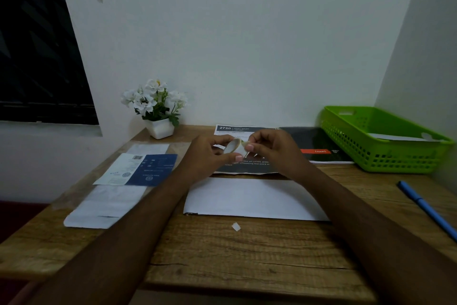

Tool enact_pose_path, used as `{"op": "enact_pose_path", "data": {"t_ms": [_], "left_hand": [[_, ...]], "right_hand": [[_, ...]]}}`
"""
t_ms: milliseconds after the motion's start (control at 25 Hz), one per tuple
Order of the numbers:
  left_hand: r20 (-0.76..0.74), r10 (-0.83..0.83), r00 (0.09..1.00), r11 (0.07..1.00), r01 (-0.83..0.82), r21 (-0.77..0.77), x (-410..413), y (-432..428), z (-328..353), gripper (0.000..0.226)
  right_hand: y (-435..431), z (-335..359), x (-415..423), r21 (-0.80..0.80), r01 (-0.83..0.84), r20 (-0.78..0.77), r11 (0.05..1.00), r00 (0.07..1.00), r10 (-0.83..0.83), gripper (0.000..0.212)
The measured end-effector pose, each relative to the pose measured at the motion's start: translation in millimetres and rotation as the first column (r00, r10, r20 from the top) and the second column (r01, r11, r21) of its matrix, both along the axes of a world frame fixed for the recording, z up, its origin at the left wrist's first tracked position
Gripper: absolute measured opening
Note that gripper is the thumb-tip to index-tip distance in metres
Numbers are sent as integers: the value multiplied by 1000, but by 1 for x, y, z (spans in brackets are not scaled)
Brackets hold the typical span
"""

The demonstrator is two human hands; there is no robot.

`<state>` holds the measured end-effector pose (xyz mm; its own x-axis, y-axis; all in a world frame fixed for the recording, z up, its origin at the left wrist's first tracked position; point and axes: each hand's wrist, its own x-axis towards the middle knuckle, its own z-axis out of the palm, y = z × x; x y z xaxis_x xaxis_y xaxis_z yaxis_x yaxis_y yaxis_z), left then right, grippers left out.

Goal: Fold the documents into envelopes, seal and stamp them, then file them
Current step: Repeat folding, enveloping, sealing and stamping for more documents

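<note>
White envelope (254, 199) lies flat on the tabletop (247, 255), ready for sealing; over its far edge the left hand (207, 153) grips a small tape roll (235, 147) while the right hand (272, 148) pinches its loose end, likely peeling a strip.

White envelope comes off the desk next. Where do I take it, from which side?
Pinch the white envelope at its near left corner, coming from the front. It lies flat on the desk, so the middle gives no hold; that corner looks raised, with bare wood before it. Free one hand first: left hand and right hand both hold the small roll.
</note>
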<state>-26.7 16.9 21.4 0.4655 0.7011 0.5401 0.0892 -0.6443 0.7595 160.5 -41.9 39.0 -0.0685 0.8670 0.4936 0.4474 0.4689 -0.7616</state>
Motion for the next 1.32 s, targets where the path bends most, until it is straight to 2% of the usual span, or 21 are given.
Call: {"op": "enact_pose_path", "data": {"t_ms": [200,360,520,800,1320], "left_hand": [[-15,-16,1000,1000,16,-15,-2,5,0,51],[-20,-38,999,996,37,-87,-3,4,0,49],[-66,-46,997,997,41,-68,-3,5,1,46],[-120,-63,991,997,57,-49,-6,6,1,44],[-77,-91,993,993,85,-78,-10,0,7,46]], "right_hand": [[-1,5,2,-64,-32,-76,997,997,27,3],[-5,8,5,-92,-23,-64,996,998,18,7],[-4,10,6,-102,-9,-41,995,999,4,9],[-3,9,10,-77,10,7,997,1000,-9,5],[-3,10,13,-34,10,15,999,1000,-9,5]]}}
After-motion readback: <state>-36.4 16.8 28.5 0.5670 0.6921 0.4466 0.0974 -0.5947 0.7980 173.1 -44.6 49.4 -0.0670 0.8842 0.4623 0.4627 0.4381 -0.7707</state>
